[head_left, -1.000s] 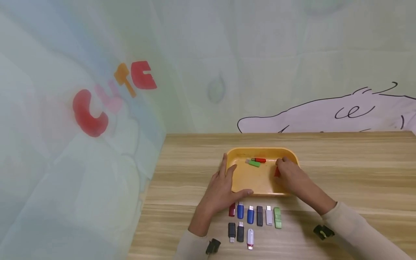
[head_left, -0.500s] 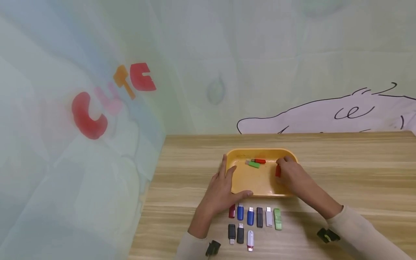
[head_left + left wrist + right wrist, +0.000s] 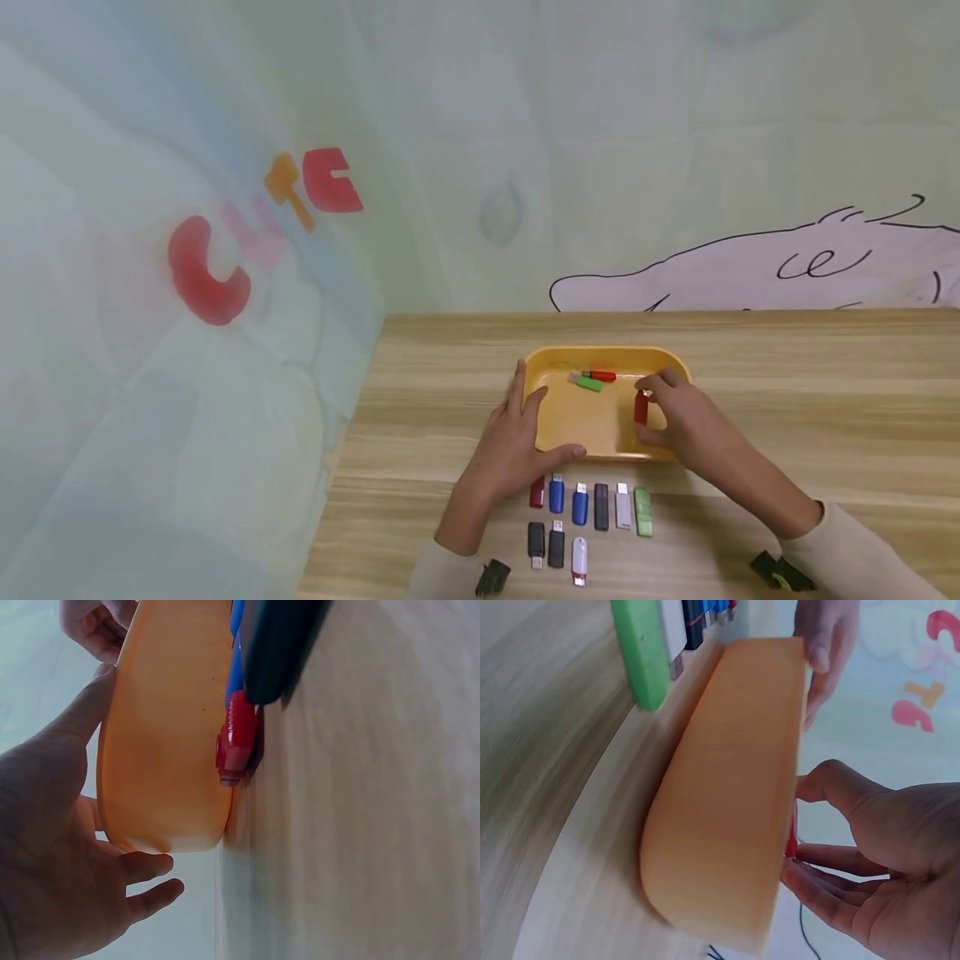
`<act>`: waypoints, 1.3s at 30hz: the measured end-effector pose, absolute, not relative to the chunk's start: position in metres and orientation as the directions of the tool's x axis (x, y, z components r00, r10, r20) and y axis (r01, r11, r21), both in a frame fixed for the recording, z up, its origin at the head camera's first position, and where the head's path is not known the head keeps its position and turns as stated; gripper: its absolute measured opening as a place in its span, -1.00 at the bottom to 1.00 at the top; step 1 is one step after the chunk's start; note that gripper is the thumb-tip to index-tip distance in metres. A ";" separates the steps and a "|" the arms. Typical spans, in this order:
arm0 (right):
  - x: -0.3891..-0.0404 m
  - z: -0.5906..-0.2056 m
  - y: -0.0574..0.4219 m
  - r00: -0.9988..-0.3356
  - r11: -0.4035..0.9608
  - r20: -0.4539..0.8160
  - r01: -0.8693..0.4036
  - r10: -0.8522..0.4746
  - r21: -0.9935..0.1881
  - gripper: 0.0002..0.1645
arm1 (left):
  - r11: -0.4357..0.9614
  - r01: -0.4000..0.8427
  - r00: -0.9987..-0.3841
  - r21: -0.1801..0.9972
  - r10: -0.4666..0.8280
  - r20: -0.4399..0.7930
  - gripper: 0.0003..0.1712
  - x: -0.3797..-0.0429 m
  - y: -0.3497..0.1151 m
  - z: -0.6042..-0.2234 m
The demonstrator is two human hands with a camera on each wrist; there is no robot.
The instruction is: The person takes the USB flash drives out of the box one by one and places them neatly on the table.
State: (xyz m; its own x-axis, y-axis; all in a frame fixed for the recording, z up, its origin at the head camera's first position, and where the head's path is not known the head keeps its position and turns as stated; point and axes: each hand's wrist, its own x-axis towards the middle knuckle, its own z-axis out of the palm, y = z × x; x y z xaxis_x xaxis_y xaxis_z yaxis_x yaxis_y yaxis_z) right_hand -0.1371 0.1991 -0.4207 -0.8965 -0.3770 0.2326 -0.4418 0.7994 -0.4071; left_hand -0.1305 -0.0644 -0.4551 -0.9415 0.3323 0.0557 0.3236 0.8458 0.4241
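Note:
A yellow-orange plastic tray [image 3: 607,455] stands on the wooden table. My left hand [image 3: 506,446] rests on its near left corner, fingers spread and fairly straight, with the thumb along the near rim. Inside the tray's right part, my right hand [image 3: 686,421] holds a red USB stick [image 3: 641,408] between thumb and fingertips. The right wrist view shows part of that red stick [image 3: 792,832] just past the rim. Toward the tray's back lie a green USB stick [image 3: 588,383] and another red USB stick [image 3: 602,377].
Several USB sticks lie in two rows before the tray, including a light green one [image 3: 643,512], a grey one [image 3: 623,507], a blue one [image 3: 580,505] and a white one [image 3: 579,558]. A printed cloth wall [image 3: 450,167] rises behind the table [image 3: 825,400].
My right hand has drawn slightly back toward me, its thumb and fingers now more visible around the red USB stick. The left hand has stayed at the tray's corner.

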 end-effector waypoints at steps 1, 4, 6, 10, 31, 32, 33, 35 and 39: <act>-0.135 -0.419 0.198 -0.895 0.796 0.239 -0.445 -0.378 -0.409 -0.42 | 0.847 0.322 -0.942 0.424 0.331 0.054 0.23 -0.131 -0.064 -0.455; -0.128 -0.416 0.195 -0.891 0.787 0.255 -0.452 -0.375 -0.420 -0.43 | 0.849 0.316 -0.943 0.424 0.329 0.046 0.24 -0.132 -0.064 -0.455; -0.124 -0.414 0.192 -0.884 0.774 0.265 -0.466 -0.386 -0.429 -0.42 | 0.851 0.316 -0.944 0.420 0.328 0.045 0.24 -0.133 -0.064 -0.455; -0.116 -0.410 0.185 -0.856 0.749 0.284 -0.516 -0.431 -0.417 -0.41 | 0.856 0.308 -0.946 0.416 0.321 0.041 0.24 -0.133 -0.064 -0.454; -0.081 -0.418 0.165 -0.754 0.647 0.356 -0.657 -0.552 -0.386 -0.41 | 0.848 0.321 -0.943 0.421 0.328 0.058 0.22 -0.136 -0.064 -0.449; -0.080 -0.419 0.165 -0.744 0.639 0.370 -0.668 -0.557 -0.381 -0.41 | 0.848 0.320 -0.943 0.423 0.328 0.055 0.22 -0.136 -0.065 -0.449; -0.079 -0.420 0.165 -0.734 0.629 0.383 -0.678 -0.560 -0.379 -0.41 | 0.847 0.321 -0.943 0.424 0.329 0.056 0.22 -0.136 -0.065 -0.449; -0.076 -0.423 0.165 -0.716 0.612 0.404 -0.697 -0.569 -0.373 -0.41 | 0.847 0.321 -0.943 0.424 0.328 0.058 0.22 -0.136 -0.065 -0.450; -0.070 -0.426 0.165 -0.705 0.599 0.412 -0.708 -0.577 -0.373 -0.41 | 0.846 0.325 -0.942 0.422 0.329 0.065 0.23 -0.136 -0.066 -0.451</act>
State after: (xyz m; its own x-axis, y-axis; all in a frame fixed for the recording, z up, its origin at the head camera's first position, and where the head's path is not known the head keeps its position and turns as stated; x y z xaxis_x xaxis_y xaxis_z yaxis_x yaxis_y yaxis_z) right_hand -0.0705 0.1651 -0.4265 -0.7052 -0.5772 0.4117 -0.7083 0.5992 -0.3731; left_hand -0.1361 -0.0657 -0.4505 -0.9420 0.3293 0.0645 0.3247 0.8465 0.4220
